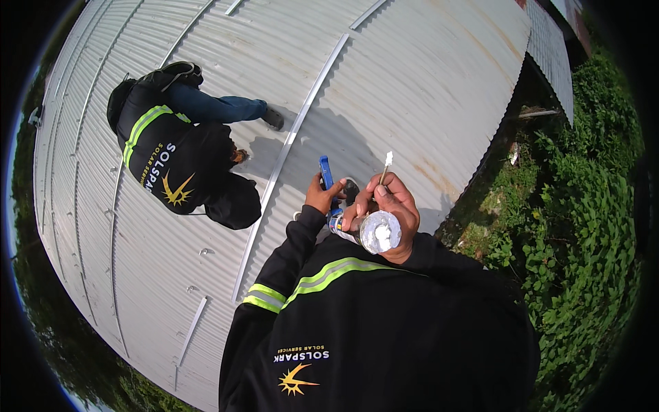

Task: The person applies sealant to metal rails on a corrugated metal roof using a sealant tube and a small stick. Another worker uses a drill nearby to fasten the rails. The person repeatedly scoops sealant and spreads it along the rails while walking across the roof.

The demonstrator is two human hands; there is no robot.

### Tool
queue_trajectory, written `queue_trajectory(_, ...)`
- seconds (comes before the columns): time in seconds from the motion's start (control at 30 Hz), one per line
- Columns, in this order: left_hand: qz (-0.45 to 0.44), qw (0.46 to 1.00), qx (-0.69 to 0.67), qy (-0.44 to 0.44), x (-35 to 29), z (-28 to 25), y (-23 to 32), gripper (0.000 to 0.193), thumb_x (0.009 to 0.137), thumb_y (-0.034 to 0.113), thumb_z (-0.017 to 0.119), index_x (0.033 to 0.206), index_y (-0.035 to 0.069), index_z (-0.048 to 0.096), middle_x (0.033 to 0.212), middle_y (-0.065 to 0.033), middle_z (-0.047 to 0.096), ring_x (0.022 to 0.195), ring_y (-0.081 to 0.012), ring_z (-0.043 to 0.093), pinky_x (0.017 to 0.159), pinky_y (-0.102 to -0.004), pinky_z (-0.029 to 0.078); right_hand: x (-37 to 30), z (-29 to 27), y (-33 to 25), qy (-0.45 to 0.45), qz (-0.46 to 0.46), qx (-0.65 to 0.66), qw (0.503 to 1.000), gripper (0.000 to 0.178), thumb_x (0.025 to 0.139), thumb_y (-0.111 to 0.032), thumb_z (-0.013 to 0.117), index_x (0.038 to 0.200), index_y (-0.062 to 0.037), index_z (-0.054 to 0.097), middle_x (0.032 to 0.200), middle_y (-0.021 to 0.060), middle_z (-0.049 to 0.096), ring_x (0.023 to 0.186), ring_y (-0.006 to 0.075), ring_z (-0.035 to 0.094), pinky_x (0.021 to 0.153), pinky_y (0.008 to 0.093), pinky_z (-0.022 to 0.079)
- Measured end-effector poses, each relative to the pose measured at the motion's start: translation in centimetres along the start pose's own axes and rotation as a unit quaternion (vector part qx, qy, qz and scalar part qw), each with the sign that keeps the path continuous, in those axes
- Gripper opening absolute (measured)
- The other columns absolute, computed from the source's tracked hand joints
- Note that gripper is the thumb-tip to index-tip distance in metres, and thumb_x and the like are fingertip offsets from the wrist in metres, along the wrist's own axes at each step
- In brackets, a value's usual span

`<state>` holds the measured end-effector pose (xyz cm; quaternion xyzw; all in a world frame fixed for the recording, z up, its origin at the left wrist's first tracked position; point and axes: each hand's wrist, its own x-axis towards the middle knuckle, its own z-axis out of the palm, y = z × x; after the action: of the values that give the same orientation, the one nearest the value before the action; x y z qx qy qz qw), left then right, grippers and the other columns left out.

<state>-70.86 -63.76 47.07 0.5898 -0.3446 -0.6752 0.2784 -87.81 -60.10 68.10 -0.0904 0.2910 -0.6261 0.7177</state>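
Left hand [320, 197]: fingers closed on a blue tool [325, 166]. Right hand [405, 211]: fingers pinch a white-tipped applicator [388, 160] and hold an open jar [381, 232], above the roof [412, 89] near its right edge. Apparent step: loading the tip; next calls for steadiness.

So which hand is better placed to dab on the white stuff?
Probably the right hand: it pinches the stick, whose tip carries white stuff, and its fingers also touch the open jar. The left hand is occupied with a blue tool.

Room opens above the roof [439, 89] ahead, with a rail [292, 134] and co-worker [175, 147] leftward.
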Motion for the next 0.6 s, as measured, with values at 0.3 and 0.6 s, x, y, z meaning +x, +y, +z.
queue_trajectory(0.3,-0.041,0.998,-0.008,0.043,1.4,1.0,-1.9,0.056,0.092,0.032,0.085,0.126,-0.004,0.059,0.078,-0.006,0.064,0.058,-0.0149,0.06,0.054,-0.0308,0.049,-0.1,-2.0,-2.0,0.019,-0.08,-0.112,0.99,0.025,0.113,-0.021,0.051,0.12,0.0024,0.056,0.094,0.0149,0.068,0.083,0.0304,0.074,0.078,0.0416,0.061)
queue_trajectory(0.6,-0.027,0.999,-0.04,-0.004,1.7,1.2,-0.3,0.047,0.094,0.028,0.083,0.122,-0.001,0.059,0.074,-0.0057,0.062,0.056,-0.0151,0.059,0.052,-0.0305,0.048,-2.1,-1.2,-7.3,-0.017,-0.122,-0.249,0.961,0.016,0.109,-0.01,0.054,0.118,0.0032,0.055,0.096,0.0168,0.068,0.094,0.033,0.074,0.09,0.0479,0.059)
